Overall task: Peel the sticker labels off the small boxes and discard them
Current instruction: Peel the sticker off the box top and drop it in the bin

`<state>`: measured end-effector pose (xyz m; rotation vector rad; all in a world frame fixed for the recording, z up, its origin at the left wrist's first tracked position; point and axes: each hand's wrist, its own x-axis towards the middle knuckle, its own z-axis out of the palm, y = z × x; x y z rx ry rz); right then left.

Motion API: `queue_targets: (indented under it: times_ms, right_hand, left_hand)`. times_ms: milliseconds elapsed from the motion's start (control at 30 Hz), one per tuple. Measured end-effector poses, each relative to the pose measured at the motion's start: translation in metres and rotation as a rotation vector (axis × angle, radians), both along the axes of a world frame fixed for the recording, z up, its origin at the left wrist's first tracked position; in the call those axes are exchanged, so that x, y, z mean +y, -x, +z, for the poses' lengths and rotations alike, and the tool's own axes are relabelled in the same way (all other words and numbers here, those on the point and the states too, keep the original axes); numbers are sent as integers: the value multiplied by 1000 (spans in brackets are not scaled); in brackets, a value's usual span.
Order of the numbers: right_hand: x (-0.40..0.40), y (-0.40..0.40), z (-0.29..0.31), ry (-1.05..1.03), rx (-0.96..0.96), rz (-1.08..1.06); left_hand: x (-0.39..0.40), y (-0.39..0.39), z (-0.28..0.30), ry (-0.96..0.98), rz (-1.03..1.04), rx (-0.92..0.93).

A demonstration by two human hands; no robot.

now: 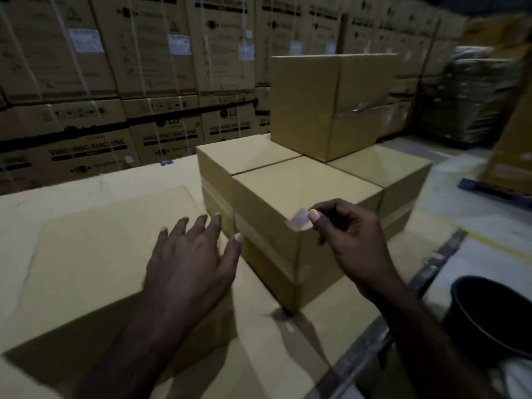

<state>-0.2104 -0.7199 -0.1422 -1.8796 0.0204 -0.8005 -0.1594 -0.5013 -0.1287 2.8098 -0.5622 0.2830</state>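
Cardboard box (290,203), right hand (349,237) pinching sticker (299,221), left hand (191,254) spread flat

Your readable text, all on the stacked cartons (169,133) behind the small boxes (302,197): "LG" logo, twice; "WASHING MACHINE", printed on several fronts. You cannot read the white labels (86,40) higher up: blurred.

Tan boxes (299,197); pale sticker (299,221); black bucket (495,315).

right hand (349,240) pinches sticker (299,221) at box (299,197) corner | left hand (190,254) spread, open
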Motion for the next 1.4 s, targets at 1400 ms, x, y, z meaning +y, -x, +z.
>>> queue_targets:
  times_ms: [1400]
  right_hand:
    - [-559,185,-186,-31,621,-847]
  left_hand:
    - [-683,80,-175,-3,-957,164]
